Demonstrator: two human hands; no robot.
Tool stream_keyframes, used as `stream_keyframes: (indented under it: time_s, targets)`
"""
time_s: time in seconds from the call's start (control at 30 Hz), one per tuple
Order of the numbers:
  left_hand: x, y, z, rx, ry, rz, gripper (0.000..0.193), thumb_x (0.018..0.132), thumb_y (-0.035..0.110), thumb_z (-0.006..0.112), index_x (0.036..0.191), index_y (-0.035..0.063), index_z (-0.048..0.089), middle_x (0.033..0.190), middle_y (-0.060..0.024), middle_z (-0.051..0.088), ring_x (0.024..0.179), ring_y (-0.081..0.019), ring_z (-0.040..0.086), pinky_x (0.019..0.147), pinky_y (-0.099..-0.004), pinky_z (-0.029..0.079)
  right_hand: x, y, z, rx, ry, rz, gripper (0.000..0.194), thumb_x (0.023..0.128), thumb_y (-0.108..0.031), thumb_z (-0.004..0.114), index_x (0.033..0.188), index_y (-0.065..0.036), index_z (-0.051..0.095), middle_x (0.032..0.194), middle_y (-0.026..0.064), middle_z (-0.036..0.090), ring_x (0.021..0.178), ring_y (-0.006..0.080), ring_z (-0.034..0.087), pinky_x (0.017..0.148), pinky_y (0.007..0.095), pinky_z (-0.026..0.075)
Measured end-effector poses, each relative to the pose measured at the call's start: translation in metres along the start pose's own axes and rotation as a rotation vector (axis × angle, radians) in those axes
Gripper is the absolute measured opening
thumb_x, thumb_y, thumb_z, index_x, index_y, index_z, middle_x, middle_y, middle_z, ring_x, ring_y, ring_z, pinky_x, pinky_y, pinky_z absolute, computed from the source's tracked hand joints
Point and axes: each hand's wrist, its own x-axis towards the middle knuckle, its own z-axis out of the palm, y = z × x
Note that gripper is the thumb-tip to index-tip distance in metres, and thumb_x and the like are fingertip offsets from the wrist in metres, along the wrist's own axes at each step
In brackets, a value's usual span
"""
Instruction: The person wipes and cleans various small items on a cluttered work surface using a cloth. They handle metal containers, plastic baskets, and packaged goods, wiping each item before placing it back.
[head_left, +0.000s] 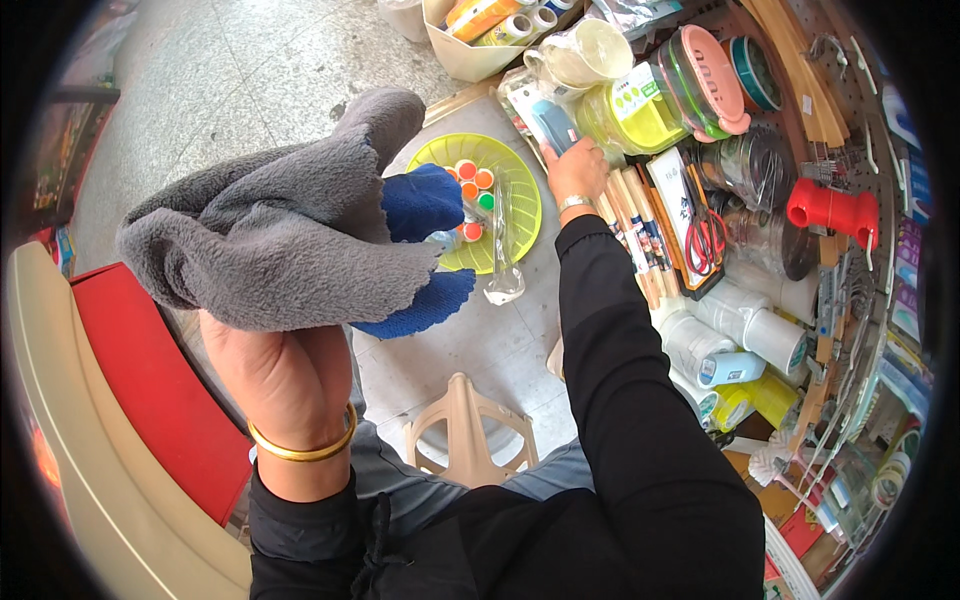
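My left hand (281, 375), with a gold bangle at the wrist, holds up a grey cloth (300, 225); the fingers are mostly hidden behind it. Blue cloth (424, 202) shows under the grey one's right edge. My right hand (577, 172) reaches to the goods at the right, its fingers at the lower end of a blue item in a clear package (551, 120). Whether it grips the item is not clear. Between the hands, a yellow-green plastic basket (525, 202) on the floor holds several small containers with orange, red and green caps (469, 190) and a clear plastic wrapper (504, 247).
A beige plastic stool (461, 435) stands between my legs. At the right are lunch boxes (637, 112), a plastic jug (589, 56), red-handled scissors (701, 232), wrapped rolls (697, 341) and a pegboard with metal hooks (832, 247). A white bin (469, 60) stands at the top; a red panel (157, 375) is left.
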Motion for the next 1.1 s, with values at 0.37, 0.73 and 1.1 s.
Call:
stream_keyframes:
  time_s: [0.37, 0.73, 1.1]
  targets:
    - [0.002, -0.002, 0.01, 0.036, -0.015, -0.002, 0.027, 0.093, 0.004, 0.056, 0.119, -0.0024, 0.057, 0.113, -0.0112, 0.064, 0.104, -0.0233, 0.063, 0.093, -0.0368, 0.052, -0.005, -0.003, -0.008, 0.007, 0.042, -0.058, 0.06, 0.08, -0.046, 0.073, 0.117, -0.003, 0.054, 0.117, 0.0157, 0.059, 0.106, 0.0362, 0.059, 0.09, 0.046, 0.048]
    - [0.018, 0.017, -0.018, 0.078, -0.036, 0.173, 0.025, 0.096, 0.013, 0.054, 0.114, -0.0032, 0.06, 0.11, -0.0136, 0.066, 0.101, -0.0251, 0.064, 0.092, -0.0398, 0.053, -0.026, 0.008, -0.011, 0.658, 0.012, -0.356, 0.028, 0.085, -0.018, 0.066, 0.106, 0.0, 0.064, 0.096, 0.0175, 0.068, 0.084, 0.0306, 0.067, 0.078, 0.0389, 0.053]
    - [0.013, 0.018, -0.023, 0.044, -0.05, 0.157, 0.026, 0.095, 0.012, 0.054, 0.116, -0.0034, 0.06, 0.112, -0.0135, 0.065, 0.104, -0.0268, 0.064, 0.095, -0.042, 0.052, -0.14, 0.021, 0.08, 0.015, -0.464, -0.237, 0.044, 0.082, -0.036, 0.067, 0.105, 0.001, 0.06, 0.105, 0.0248, 0.067, 0.097, 0.0396, 0.065, 0.084, 0.05, 0.051]
